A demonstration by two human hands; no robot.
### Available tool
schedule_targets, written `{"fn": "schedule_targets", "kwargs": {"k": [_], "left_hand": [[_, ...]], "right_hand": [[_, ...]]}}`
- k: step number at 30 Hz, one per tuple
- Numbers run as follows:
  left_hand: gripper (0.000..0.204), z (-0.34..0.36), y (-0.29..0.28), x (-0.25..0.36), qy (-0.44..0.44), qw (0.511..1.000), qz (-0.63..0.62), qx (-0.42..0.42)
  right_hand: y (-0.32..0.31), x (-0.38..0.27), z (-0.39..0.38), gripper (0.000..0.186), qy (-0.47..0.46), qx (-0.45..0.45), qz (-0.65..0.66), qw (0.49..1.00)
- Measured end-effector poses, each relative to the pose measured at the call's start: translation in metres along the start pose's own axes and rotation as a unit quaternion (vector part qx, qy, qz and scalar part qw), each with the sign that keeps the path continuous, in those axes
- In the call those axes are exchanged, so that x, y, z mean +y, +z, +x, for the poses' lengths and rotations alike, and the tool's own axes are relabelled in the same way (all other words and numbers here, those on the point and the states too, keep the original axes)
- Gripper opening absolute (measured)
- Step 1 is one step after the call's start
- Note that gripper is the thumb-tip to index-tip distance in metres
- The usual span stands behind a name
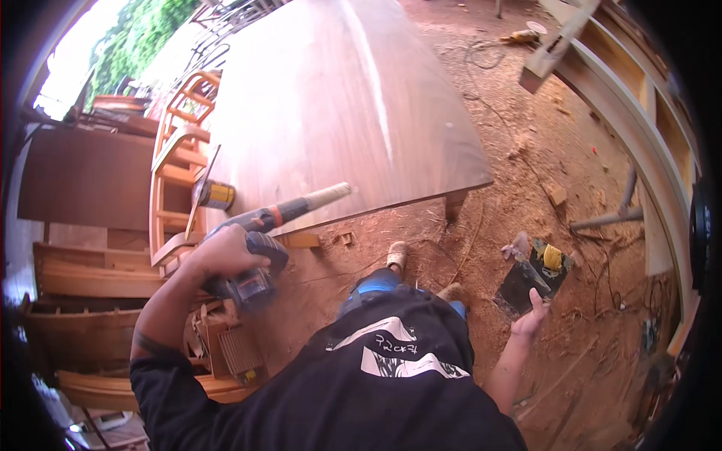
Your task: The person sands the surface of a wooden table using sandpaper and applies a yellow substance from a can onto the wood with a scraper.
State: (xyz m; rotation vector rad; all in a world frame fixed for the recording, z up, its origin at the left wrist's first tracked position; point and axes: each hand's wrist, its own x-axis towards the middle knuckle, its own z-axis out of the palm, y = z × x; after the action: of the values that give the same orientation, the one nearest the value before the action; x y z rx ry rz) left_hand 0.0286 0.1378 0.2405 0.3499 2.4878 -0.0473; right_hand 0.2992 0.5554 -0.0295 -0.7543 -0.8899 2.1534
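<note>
My left hand (224,252) is closed round the handle of a cordless blower (256,222), dark with an orange ring. Its long tan-tipped nozzle points right over the near edge of a large wooden tabletop (316,113). Away on the right, my right hand (531,316) grips a dark square board (515,292) from below, thumb raised at its edge. A lump of yellow putty (553,258) sits on the board, beside what looks like a thin scraper. A pinkish crumpled thing at the board's far corner is too unclear to name.
A tin can (218,195) with a yellow label stands at the tabletop's left side, near an orange-brown wooden chair frame (177,173). Stacked timber (98,274) lies at left. A wooden frame (624,98) rises at right. Shavings and a cord cover the earth floor (526,150).
</note>
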Motion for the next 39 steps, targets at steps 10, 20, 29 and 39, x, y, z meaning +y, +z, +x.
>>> {"fn": "schedule_targets", "kwargs": {"k": [10,20,29,39], "left_hand": [[0.023,0.034,-0.055,-0.069,-0.107,0.941,-0.32,0.022],[0.025,0.21,-0.128,-0.117,-0.083,0.898,-0.431,-0.026],[0.027,0.303,-0.11,-0.153,-0.057,0.721,-0.691,0.008],[0.03,0.245,-0.024,-0.15,-0.085,0.519,-0.845,0.095]], "right_hand": [[0.055,0.005,0.025,0.052,0.019,-0.074,-0.017,0.997],[0.071,0.024,-0.026,0.053,-0.028,0.063,-0.035,0.997],[0.067,0.04,-0.062,0.053,-0.012,0.15,-0.036,0.988],[0.146,0.041,-0.007,0.056,-0.023,0.037,-0.106,0.993]]}}
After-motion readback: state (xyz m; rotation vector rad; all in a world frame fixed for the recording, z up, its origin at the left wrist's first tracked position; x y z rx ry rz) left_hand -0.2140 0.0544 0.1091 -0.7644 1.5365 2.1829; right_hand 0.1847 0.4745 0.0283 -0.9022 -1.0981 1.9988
